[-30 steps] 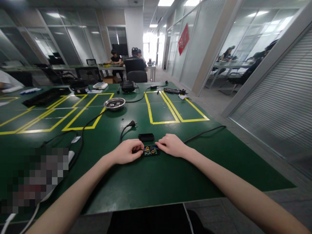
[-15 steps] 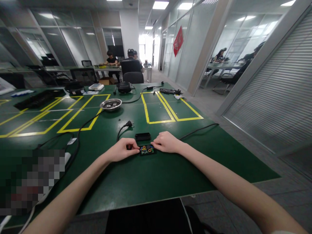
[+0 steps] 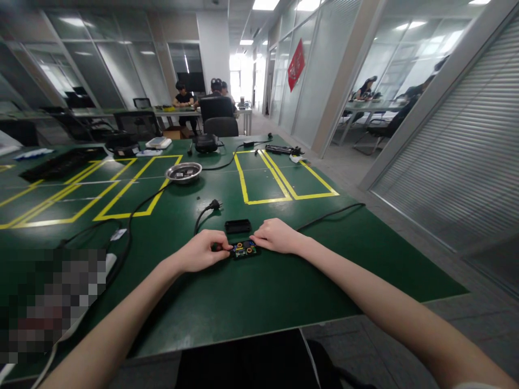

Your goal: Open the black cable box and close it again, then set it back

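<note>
A small circuit board with coils and yellow parts sits in a dark casing on the green table. My left hand pinches its left end, thumb and fingers closed together. At the board's upper right corner, my right hand grips with its fingertips; the curled fingers hide that corner. Just beyond the board lies a black open housing half, touched by neither hand. A black cable reaches each hand's vicinity: one with a power plug stands near my left hand, and another cable runs behind my right wrist.
A metal bowl holding small metal parts stands farther back. Yellow tape marks rectangles on the table. Behind are a black case, a folded tripod and a long black tray. Several people sit at distant tables.
The circuit board has turned slightly, its right end a little higher. Both hands keep nearly the same places on it. The whole view has shifted slightly.
</note>
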A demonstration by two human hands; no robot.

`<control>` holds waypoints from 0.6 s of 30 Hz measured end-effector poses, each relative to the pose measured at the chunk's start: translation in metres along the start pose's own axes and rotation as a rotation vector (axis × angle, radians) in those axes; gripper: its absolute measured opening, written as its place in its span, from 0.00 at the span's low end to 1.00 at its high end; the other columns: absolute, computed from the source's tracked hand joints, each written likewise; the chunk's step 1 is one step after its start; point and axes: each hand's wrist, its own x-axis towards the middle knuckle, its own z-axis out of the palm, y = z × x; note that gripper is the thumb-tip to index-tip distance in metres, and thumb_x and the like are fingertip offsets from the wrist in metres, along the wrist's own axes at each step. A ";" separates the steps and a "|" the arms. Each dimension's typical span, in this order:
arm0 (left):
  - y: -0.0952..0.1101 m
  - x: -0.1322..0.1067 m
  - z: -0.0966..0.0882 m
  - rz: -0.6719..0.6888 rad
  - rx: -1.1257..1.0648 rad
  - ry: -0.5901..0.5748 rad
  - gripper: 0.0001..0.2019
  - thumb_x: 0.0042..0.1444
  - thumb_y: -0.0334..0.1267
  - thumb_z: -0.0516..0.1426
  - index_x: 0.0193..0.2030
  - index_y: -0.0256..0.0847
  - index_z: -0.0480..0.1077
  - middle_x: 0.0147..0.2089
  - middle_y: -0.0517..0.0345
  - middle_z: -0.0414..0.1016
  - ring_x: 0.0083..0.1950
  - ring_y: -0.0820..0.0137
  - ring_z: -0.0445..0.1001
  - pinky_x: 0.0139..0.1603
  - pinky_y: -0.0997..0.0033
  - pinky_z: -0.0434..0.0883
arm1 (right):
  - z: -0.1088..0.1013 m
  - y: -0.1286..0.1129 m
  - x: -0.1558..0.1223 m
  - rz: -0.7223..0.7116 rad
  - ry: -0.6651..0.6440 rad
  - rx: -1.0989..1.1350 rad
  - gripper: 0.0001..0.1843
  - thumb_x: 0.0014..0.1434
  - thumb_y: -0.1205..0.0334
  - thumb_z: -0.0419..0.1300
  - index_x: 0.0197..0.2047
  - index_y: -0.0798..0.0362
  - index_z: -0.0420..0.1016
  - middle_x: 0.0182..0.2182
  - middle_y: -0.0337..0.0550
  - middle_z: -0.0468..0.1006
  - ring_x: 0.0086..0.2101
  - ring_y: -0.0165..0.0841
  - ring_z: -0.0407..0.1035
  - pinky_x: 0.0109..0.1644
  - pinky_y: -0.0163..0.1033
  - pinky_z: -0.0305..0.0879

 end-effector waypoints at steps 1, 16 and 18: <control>0.000 0.000 0.001 0.020 0.056 0.020 0.06 0.60 0.34 0.59 0.31 0.38 0.74 0.34 0.58 0.75 0.34 0.69 0.72 0.37 0.72 0.66 | 0.000 0.000 0.000 -0.003 0.003 -0.011 0.25 0.75 0.59 0.52 0.28 0.54 0.80 0.24 0.44 0.81 0.27 0.33 0.72 0.37 0.39 0.54; 0.000 0.002 0.014 0.209 0.298 0.246 0.10 0.58 0.44 0.63 0.33 0.41 0.71 0.36 0.55 0.76 0.40 0.63 0.75 0.42 0.67 0.72 | 0.008 0.003 -0.002 0.066 0.109 0.011 0.23 0.73 0.60 0.54 0.27 0.54 0.77 0.24 0.44 0.78 0.28 0.34 0.72 0.40 0.40 0.63; -0.001 0.005 0.020 0.167 0.321 0.265 0.14 0.55 0.48 0.66 0.39 0.42 0.71 0.39 0.56 0.76 0.39 0.64 0.75 0.40 0.66 0.72 | 0.012 0.003 -0.004 0.080 0.220 0.058 0.16 0.71 0.60 0.56 0.33 0.54 0.79 0.33 0.48 0.81 0.34 0.36 0.74 0.44 0.41 0.67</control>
